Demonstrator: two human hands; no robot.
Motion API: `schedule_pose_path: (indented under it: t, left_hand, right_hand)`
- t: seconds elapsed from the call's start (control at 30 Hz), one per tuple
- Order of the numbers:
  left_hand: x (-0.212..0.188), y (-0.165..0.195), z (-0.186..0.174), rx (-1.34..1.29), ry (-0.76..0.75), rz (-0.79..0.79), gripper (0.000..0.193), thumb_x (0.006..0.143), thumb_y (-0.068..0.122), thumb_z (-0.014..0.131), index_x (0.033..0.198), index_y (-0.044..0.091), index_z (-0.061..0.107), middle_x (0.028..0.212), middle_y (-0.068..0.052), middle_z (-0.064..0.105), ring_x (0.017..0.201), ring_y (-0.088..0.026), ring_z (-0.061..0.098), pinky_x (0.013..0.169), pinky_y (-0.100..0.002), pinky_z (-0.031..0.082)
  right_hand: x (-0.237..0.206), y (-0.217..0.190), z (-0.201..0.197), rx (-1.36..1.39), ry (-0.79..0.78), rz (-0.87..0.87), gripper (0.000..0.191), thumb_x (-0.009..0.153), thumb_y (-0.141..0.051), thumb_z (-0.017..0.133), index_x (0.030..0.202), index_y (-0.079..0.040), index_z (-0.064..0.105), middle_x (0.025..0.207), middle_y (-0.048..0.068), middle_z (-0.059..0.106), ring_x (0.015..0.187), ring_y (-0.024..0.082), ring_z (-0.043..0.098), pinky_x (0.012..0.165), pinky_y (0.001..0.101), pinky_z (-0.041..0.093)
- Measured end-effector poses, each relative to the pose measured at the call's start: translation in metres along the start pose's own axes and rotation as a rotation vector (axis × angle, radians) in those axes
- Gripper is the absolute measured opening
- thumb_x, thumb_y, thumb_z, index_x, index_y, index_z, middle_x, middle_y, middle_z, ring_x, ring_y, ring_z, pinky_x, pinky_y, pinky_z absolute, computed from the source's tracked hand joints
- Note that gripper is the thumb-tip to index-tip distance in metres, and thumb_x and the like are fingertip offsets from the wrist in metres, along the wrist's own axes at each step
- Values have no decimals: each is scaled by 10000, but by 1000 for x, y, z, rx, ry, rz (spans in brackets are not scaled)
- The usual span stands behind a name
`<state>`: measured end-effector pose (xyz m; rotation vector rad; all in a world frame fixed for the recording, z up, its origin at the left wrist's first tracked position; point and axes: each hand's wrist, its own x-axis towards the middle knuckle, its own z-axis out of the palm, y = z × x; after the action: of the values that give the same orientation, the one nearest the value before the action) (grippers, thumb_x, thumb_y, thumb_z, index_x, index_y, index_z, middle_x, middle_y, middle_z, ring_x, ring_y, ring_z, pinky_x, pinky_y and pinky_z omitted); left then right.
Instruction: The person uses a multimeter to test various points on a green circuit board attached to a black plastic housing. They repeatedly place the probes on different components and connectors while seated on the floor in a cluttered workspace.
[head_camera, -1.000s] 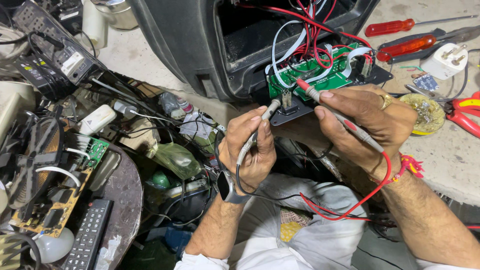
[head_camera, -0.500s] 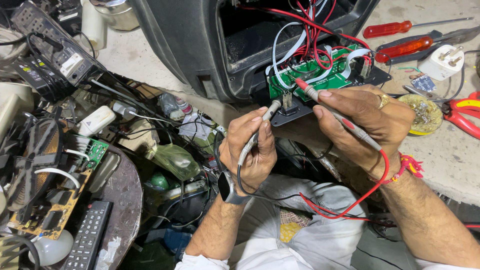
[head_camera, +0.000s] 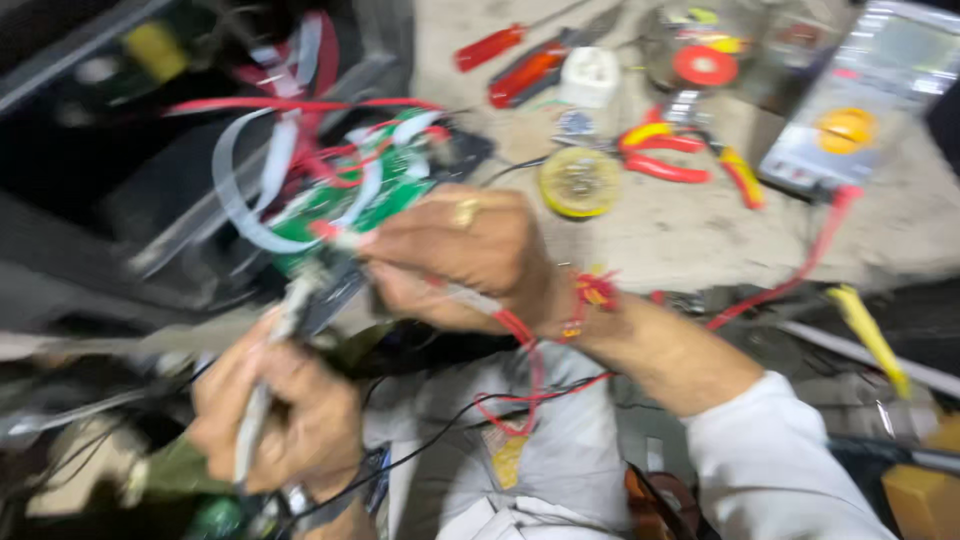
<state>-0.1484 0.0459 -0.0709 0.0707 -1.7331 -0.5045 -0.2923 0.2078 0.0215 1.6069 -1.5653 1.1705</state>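
Left hand: I see my left hand (head_camera: 275, 415) at about 7 o'clock in the view, fingers curled shut round a grey probe (head_camera: 262, 400).
Grey probe axis: its long axis runs from 7 o'clock up toward 1 o'clock, tip pointing at the green circuit board (head_camera: 345, 200); blur hides whether the tip touches it.
Right hand: my right hand (head_camera: 455, 255) sits near centre, fingers pinched closed on a red probe (head_camera: 345, 237).
Red probe axis: it lies nearly level, tip pointing toward 9 o'clock, just at the lower edge of the board; its red lead (head_camera: 520, 370) trails back under the wrist toward 5 o'clock.
Board: it sits in the open black casing (head_camera: 120, 220) at 10 o'clock, with red wires and a pale ribbon cable (head_camera: 235, 205) over it.
Surface: the grey surface (head_camera: 690, 240) at 2 o'clock carries a multimeter (head_camera: 850, 110), red-handled pliers (head_camera: 680, 160), two red screwdrivers (head_camera: 510, 60) and a yellow solder reel (head_camera: 578, 182).
Sharpness: the whole view is motion-blurred.
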Motion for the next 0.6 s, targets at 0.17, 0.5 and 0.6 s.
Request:
schedule_pose_path:
  t: [0.17, 0.5, 0.6]
  left_hand:
    - [-14, -22, 3, 56, -155, -209, 345, 1231, 203, 365, 1198, -91, 541, 1123, -236, 640, 989, -314, 666, 908, -352, 562]
    - [-64, -54, 34, 23, 101, -285, 486, 1234, 340, 276, 1172, -97, 480, 1096, -185, 557, 926, -236, 578, 867, -298, 523]
    - [-47, -38, 38, 28, 148, -328, 492, 1242, 364, 314, 1141, -82, 496, 1050, -174, 561, 891, -234, 587, 828, -291, 523]
  right_hand:
    - [-3, -9, -8, -25, 45, 44, 250, 894, -48, 856, 1099, -79, 716, 1032, 48, 739, 900, 203, 747, 720, 296, 610]
    - [3, -16, -16, -7, 8, 96, 284, 850, -44, 845, 1106, -73, 726, 998, 60, 748, 897, 211, 757, 746, 294, 618]
    - [1, -14, -15, -19, 11, 93, 268, 877, -37, 838, 1115, -73, 721, 1011, 58, 744, 910, 216, 758, 758, 295, 620]
